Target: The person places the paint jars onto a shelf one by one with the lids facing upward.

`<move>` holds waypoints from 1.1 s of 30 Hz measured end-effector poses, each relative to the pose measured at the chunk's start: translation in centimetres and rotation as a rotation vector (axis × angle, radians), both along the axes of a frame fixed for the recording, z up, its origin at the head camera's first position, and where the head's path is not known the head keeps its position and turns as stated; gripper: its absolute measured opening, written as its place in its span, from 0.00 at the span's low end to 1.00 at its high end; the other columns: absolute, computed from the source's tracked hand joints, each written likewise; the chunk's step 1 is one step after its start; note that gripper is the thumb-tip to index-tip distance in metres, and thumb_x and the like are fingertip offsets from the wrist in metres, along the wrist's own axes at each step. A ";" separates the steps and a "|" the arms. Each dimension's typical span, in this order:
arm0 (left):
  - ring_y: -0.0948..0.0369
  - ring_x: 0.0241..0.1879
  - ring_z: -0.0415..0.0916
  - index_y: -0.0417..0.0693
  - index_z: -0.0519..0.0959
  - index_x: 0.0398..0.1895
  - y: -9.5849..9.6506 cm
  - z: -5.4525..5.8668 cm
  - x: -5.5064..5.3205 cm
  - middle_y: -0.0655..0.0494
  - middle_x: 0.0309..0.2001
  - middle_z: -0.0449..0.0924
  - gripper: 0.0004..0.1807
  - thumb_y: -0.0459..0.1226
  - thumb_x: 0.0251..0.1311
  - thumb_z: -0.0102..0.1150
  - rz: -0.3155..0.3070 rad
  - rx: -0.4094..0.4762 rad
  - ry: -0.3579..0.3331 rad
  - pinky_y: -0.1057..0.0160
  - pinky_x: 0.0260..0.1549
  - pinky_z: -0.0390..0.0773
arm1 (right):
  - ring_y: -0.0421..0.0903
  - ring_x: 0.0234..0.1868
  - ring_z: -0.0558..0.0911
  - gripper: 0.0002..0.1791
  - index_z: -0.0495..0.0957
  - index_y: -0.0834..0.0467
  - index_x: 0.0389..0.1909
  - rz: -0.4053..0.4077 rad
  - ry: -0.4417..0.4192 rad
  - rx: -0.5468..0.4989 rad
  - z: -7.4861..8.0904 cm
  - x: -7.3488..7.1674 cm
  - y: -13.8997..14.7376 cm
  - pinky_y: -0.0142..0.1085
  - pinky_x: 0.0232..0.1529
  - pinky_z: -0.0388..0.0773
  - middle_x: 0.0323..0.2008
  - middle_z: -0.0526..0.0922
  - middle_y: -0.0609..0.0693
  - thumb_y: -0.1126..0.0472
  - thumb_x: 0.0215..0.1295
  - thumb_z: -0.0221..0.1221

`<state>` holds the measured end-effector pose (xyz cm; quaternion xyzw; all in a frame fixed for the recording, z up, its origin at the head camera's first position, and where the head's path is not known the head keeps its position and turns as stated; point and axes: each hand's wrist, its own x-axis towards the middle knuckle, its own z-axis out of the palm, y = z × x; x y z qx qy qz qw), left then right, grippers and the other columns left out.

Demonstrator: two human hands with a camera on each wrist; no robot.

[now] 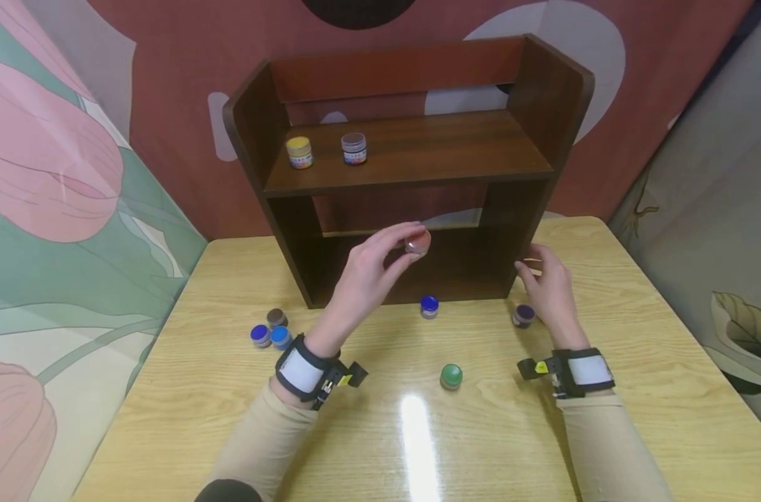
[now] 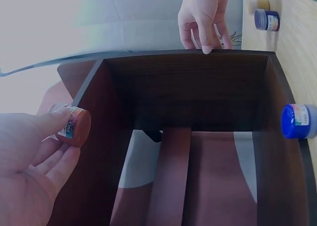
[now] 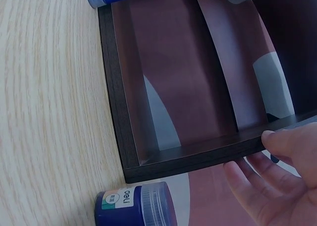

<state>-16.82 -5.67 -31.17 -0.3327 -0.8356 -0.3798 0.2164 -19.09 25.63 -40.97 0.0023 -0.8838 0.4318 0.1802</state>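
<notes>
My left hand (image 1: 366, 272) pinches a small paint jar with a reddish-orange lid (image 1: 419, 242) between thumb and fingers, in front of the shelf's lower compartment. In the left wrist view the jar (image 2: 77, 126) lies tilted on its side, its label partly showing. At the right side panel of the dark brown wooden shelf (image 1: 431, 145) is my right hand (image 1: 551, 293). Its thumb presses the panel's front edge while the fingers bend along the outer face, as the right wrist view shows. A dark purple paint jar (image 1: 523, 316) stands just below this hand.
On the upper board stand a yellow jar (image 1: 300, 153) and a dark jar with a clear lid (image 1: 354, 148). A blue-lidded jar (image 1: 428, 307) is before the shelf, a green-lidded one (image 1: 451, 376) nearer. Brown (image 1: 277, 318), dark blue (image 1: 260, 335) and light blue jars (image 1: 281, 338) cluster left.
</notes>
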 end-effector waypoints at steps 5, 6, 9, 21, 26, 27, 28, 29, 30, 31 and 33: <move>0.60 0.63 0.77 0.49 0.77 0.63 -0.2 1.0 -0.2 0.53 0.63 0.79 0.23 0.38 0.64 0.64 0.001 -0.008 0.041 0.64 0.65 0.75 | 0.66 0.59 0.79 0.21 0.68 0.65 0.64 0.008 0.001 0.004 -0.1 0.0 0.1 0.58 0.56 0.80 0.59 0.77 0.67 0.61 0.75 0.53; 0.60 0.63 0.77 0.49 0.77 0.63 -0.2 1.2 -0.2 0.53 0.63 0.80 0.23 0.38 0.64 0.64 0.004 -0.006 0.051 0.64 0.66 0.75 | 0.66 0.59 0.79 0.21 0.68 0.65 0.65 0.009 0.001 0.005 -0.1 0.0 0.1 0.58 0.56 0.80 0.59 0.77 0.67 0.61 0.76 0.52; 0.59 0.63 0.77 0.48 0.77 0.62 -0.5 2.0 -0.4 0.52 0.62 0.80 0.22 0.38 0.64 0.64 0.012 0.011 0.089 0.64 0.65 0.75 | 0.66 0.59 0.79 0.21 0.68 0.64 0.65 0.010 -0.004 0.005 -0.1 0.0 0.1 0.58 0.56 0.80 0.60 0.77 0.67 0.61 0.76 0.52; 0.59 0.62 0.78 0.46 0.78 0.61 -1.4 4.4 -1.0 0.51 0.62 0.80 0.21 0.37 0.65 0.63 0.053 0.053 0.163 0.65 0.60 0.79 | 0.66 0.60 0.78 0.22 0.67 0.64 0.66 0.008 -0.015 -0.002 -0.1 0.0 0.1 0.59 0.57 0.79 0.60 0.76 0.67 0.60 0.76 0.52; 0.59 0.62 0.77 0.44 0.78 0.60 -1.5 5.1 -1.3 0.50 0.62 0.80 0.21 0.37 0.65 0.63 0.054 0.043 0.208 0.66 0.63 0.77 | 0.66 0.60 0.79 0.22 0.68 0.64 0.65 0.006 -0.012 0.000 0.0 0.0 0.1 0.58 0.57 0.80 0.60 0.77 0.67 0.61 0.76 0.52; 0.59 0.63 0.77 0.44 0.78 0.61 -1.5 5.3 -1.4 0.50 0.62 0.80 0.21 0.37 0.65 0.62 0.052 0.041 0.213 0.66 0.63 0.76 | 0.66 0.60 0.79 0.22 0.68 0.64 0.65 0.005 -0.011 -0.001 0.0 0.0 0.1 0.58 0.57 0.80 0.60 0.77 0.67 0.61 0.75 0.53; 0.59 0.63 0.77 0.44 0.78 0.61 -1.5 5.4 -1.4 0.50 0.62 0.80 0.20 0.37 0.66 0.62 0.049 0.039 0.218 0.66 0.63 0.76 | 0.65 0.60 0.79 0.22 0.68 0.64 0.65 0.004 -0.011 -0.002 0.0 0.0 0.1 0.58 0.57 0.80 0.60 0.77 0.67 0.61 0.75 0.53; 0.59 0.63 0.77 0.44 0.78 0.61 -1.5 5.5 -1.5 0.50 0.62 0.80 0.20 0.37 0.66 0.61 0.046 0.038 0.220 0.66 0.64 0.76 | 0.65 0.60 0.79 0.22 0.68 0.65 0.65 0.004 -0.009 -0.003 0.0 0.0 0.1 0.58 0.57 0.80 0.60 0.77 0.67 0.61 0.75 0.53; 0.59 0.63 0.77 0.44 0.78 0.61 -1.5 5.6 -1.5 0.50 0.62 0.80 0.20 0.37 0.66 0.61 0.044 0.037 0.221 0.66 0.64 0.76 | 0.66 0.60 0.79 0.21 0.68 0.65 0.65 0.004 -0.008 -0.004 0.0 0.0 0.1 0.58 0.57 0.80 0.60 0.77 0.67 0.61 0.75 0.53; 0.59 0.63 0.77 0.44 0.78 0.61 -1.4 5.7 -1.6 0.50 0.62 0.80 0.20 0.37 0.66 0.61 0.043 0.036 0.221 0.66 0.64 0.76 | 0.66 0.60 0.79 0.21 0.68 0.65 0.65 0.004 -0.008 -0.006 0.0 0.0 0.1 0.58 0.57 0.80 0.59 0.77 0.67 0.61 0.75 0.53; 0.59 0.64 0.76 0.44 0.77 0.61 -1.4 5.8 -1.6 0.50 0.62 0.80 0.21 0.37 0.66 0.61 0.045 0.033 0.214 0.66 0.64 0.76 | 0.66 0.59 0.79 0.21 0.68 0.65 0.64 0.005 -0.006 -0.007 0.0 0.0 0.1 0.58 0.57 0.80 0.59 0.77 0.67 0.61 0.75 0.53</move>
